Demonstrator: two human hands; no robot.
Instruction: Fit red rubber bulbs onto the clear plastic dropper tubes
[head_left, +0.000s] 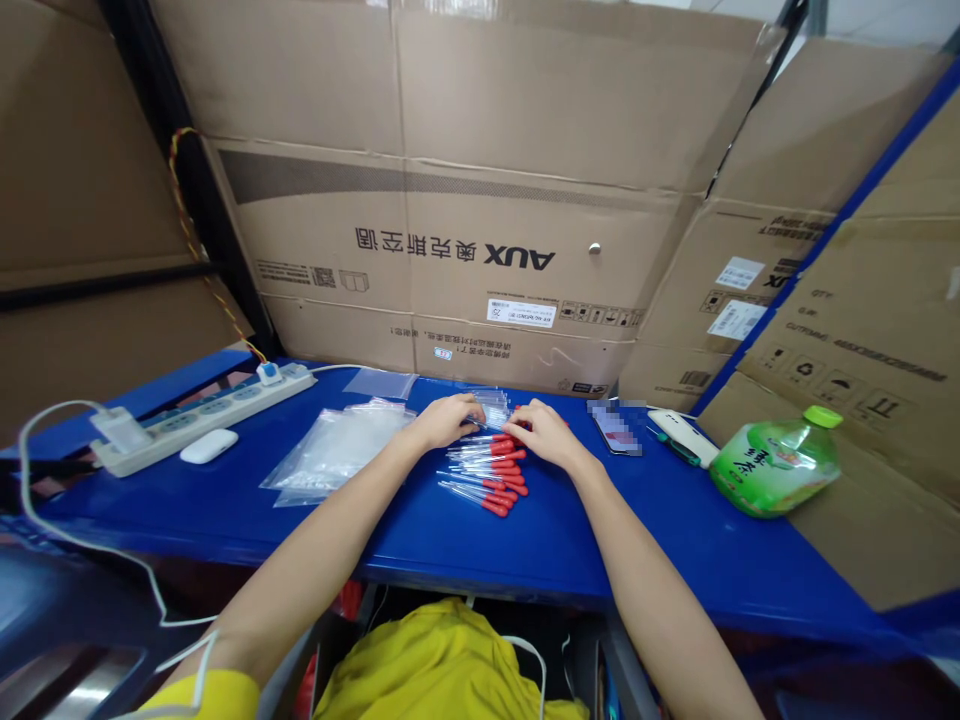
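Note:
Several clear droppers with red bulbs (487, 478) lie in a row on the blue table (570, 540). My left hand (446, 420) rests at the far left end of the row, fingers curled on a small clear bag (491, 405). My right hand (544, 432) sits at the far right end, fingers bent over the red bulbs and touching them. Whether the right hand grips a dropper is hidden by the fingers.
A pile of clear plastic bags (337, 452) lies left of my hands. A white power strip (202, 415) and a white case (208, 445) are far left. A phone (615, 425), a white object (682, 430) and a green bottle (776, 465) lie right. Cardboard boxes (465, 200) wall the back.

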